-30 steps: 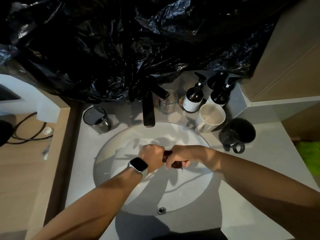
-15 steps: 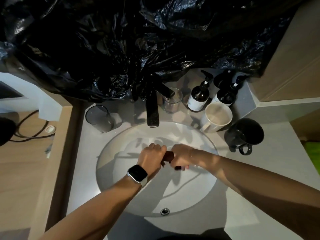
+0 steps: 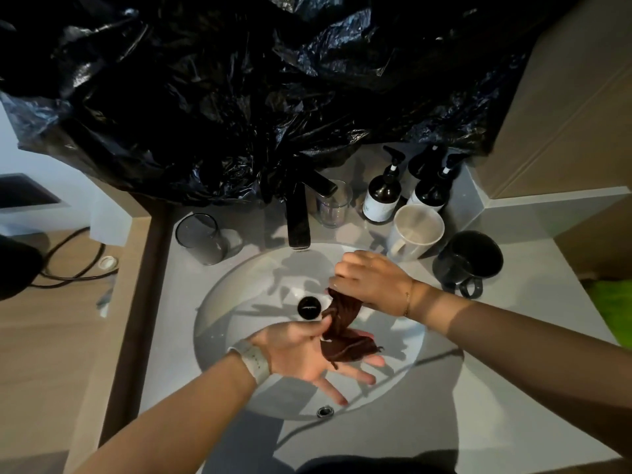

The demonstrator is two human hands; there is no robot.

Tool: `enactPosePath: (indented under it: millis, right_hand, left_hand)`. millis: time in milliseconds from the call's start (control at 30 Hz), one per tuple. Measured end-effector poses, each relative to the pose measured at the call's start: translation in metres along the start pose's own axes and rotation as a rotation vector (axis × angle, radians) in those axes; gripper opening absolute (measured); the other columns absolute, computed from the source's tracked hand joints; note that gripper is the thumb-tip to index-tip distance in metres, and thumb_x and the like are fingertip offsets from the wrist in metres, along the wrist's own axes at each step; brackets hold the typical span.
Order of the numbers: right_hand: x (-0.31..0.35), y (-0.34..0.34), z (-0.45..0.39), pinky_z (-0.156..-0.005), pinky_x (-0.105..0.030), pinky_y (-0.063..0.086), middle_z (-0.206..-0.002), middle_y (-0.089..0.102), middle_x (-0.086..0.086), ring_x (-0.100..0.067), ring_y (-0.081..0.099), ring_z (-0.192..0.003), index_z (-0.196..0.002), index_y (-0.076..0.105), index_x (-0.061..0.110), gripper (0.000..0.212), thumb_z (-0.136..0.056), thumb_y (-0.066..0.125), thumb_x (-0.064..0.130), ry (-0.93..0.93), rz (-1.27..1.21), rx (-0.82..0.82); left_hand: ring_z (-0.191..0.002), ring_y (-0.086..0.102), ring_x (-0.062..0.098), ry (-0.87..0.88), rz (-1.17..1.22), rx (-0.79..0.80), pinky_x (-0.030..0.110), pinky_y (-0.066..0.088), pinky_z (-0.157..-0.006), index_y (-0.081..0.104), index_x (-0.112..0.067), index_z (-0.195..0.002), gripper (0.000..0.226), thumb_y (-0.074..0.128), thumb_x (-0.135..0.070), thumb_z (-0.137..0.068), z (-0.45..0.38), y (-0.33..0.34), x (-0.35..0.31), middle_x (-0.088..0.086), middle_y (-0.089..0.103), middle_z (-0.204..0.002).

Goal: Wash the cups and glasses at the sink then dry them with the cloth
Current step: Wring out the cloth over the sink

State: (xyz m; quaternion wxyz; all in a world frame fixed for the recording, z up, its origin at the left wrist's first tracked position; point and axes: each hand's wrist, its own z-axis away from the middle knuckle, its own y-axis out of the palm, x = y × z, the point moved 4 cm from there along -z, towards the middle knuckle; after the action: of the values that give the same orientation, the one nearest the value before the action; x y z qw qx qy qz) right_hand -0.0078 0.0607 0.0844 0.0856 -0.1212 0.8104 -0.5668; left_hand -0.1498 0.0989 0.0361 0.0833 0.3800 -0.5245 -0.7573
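The left hand (image 3: 304, 354) lies palm up over the sink (image 3: 239, 292), its fingers (image 3: 345, 371) spread flat, with the loose end of the dark cloth (image 3: 343, 330) resting on them. The thumb seems to pinch a fold. The right hand (image 3: 371, 278) is a little farther back, and its fingers are curled tight round the top of the cloth, which is twisted like a rope.

This looks like wringing the cloth. To do it well, both hands should grip firmly, twist opposite ways and stay low over the sink so drips fall in.

The sink has a dark drain plug (image 3: 309, 307), and I can't tell if water is in it. Behind it on the counter (image 3: 513, 388) stand a black mug (image 3: 470, 260) and a white mug (image 3: 415, 230), both looking empty. A grey glass (image 3: 201, 239) is on the left. A clear glass (image 3: 333, 206) is by the tap (image 3: 299, 220).
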Motion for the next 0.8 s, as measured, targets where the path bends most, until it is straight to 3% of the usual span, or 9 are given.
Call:
enactPosePath:
  millis: [67, 133, 167, 233, 300, 433, 600, 700, 800]
  right_hand:
    - [0.004, 0.001, -0.001, -0.063, -0.033, 0.045, -0.078, 0.058, -0.006, -0.025, 0.05, -0.071, -0.09, 0.064, 0.01, 0.014, -0.078, 0.069, 0.004, -0.068, 0.01, 0.007]
    - [0.004, 0.0, 0.003, -0.062, -0.034, 0.046, -0.076, 0.056, -0.004, -0.024, 0.05, -0.071, -0.088, 0.063, 0.012, 0.011, -0.08, 0.068, 0.007, -0.088, 0.019, 0.039]
    - [0.003, -0.001, 0.005, -0.06, -0.034, 0.047, -0.075, 0.055, -0.004, -0.023, 0.05, -0.07, -0.085, 0.063, 0.012, 0.011, -0.078, 0.071, 0.008, -0.077, 0.02, 0.05]
    - [0.001, 0.0, 0.006, -0.057, -0.03, 0.046, -0.071, 0.054, -0.003, -0.023, 0.052, -0.066, -0.078, 0.062, 0.012, 0.015, -0.072, 0.075, 0.007, -0.06, 0.02, 0.092]
    - [0.002, 0.009, 0.002, -0.056, -0.029, 0.043, -0.07, 0.057, -0.002, -0.023, 0.056, -0.066, -0.078, 0.06, 0.014, 0.014, -0.073, 0.073, 0.013, 0.014, -0.012, 0.207]
    - [0.001, 0.04, -0.006, -0.062, -0.031, 0.034, -0.089, 0.065, -0.009, -0.03, 0.062, -0.083, -0.095, 0.06, 0.011, 0.014, -0.089, 0.053, 0.021, 0.393, -0.05, 0.662]
    - [0.007, 0.081, 0.017, -0.056, -0.027, 0.039, -0.062, 0.053, -0.001, -0.023, 0.054, -0.063, -0.06, 0.053, 0.015, 0.02, -0.075, 0.065, 0.021, 0.83, -0.636, 0.797]
    - [0.02, 0.099, 0.033, -0.046, -0.026, 0.033, -0.051, 0.046, -0.002, -0.018, 0.041, -0.045, -0.054, 0.053, 0.015, 0.02, -0.068, 0.067, 0.016, 1.09, -1.122, 0.877]
    - [0.038, 0.112, 0.045, -0.041, -0.022, 0.016, -0.042, 0.036, 0.005, -0.009, 0.026, -0.037, -0.047, 0.042, 0.022, 0.039, -0.079, 0.061, 0.012, 1.172, -1.52, 1.075]
  left_hand:
    - [-0.139, 0.039, 0.037, 0.064, 0.007, -0.006, 0.052, 0.041, -0.105, 0.03, -0.014, -0.15, 0.081, 0.062, -0.054, -0.087, -0.013, 0.001, 0.0, 0.008, 0.049, -0.145]
    - [-0.099, 0.065, 0.013, 0.065, 0.177, -0.113, 0.028, 0.053, -0.086, 0.059, -0.018, -0.13, 0.059, 0.074, -0.048, -0.081, -0.017, 0.001, -0.007, -0.006, 0.069, -0.103]
    - [-0.073, 0.063, 0.004, 0.052, 0.255, -0.178, 0.018, 0.052, -0.069, 0.069, -0.02, -0.109, 0.042, 0.08, -0.044, -0.076, -0.017, 0.002, -0.011, -0.01, 0.064, -0.079]
    - [-0.046, 0.041, 0.001, 0.007, 0.212, -0.392, 0.013, 0.034, -0.045, 0.061, -0.022, -0.076, 0.026, 0.086, -0.032, -0.073, -0.015, -0.001, -0.017, -0.011, 0.042, -0.056]
    - [-0.043, 0.028, 0.007, -0.05, -0.072, -0.731, 0.018, 0.022, -0.04, 0.049, -0.021, -0.071, 0.03, 0.079, -0.021, -0.073, -0.012, -0.01, -0.024, -0.008, 0.031, -0.052]
    - [-0.059, 0.046, 0.021, -0.132, -0.922, -1.431, 0.026, 0.034, -0.054, 0.049, -0.017, -0.057, 0.024, 0.064, -0.025, -0.075, 0.003, -0.037, -0.045, -0.005, 0.046, -0.052]
    - [-0.095, 0.066, 0.027, -0.439, -1.687, -1.332, 0.027, 0.037, -0.069, 0.066, -0.015, -0.099, 0.021, 0.048, -0.025, -0.092, 0.0, -0.056, -0.042, 0.003, 0.069, -0.1]
    - [-0.094, 0.066, 0.03, -0.47, -1.828, -1.23, 0.029, 0.038, -0.068, 0.064, -0.012, -0.103, 0.031, 0.046, -0.036, -0.095, -0.002, -0.061, -0.034, 0.008, 0.068, -0.103]
    - [-0.088, 0.066, 0.031, -0.504, -1.941, -1.136, 0.029, 0.037, -0.064, 0.065, -0.012, -0.095, 0.034, 0.045, -0.039, -0.095, -0.002, -0.064, -0.024, 0.008, 0.07, -0.098]
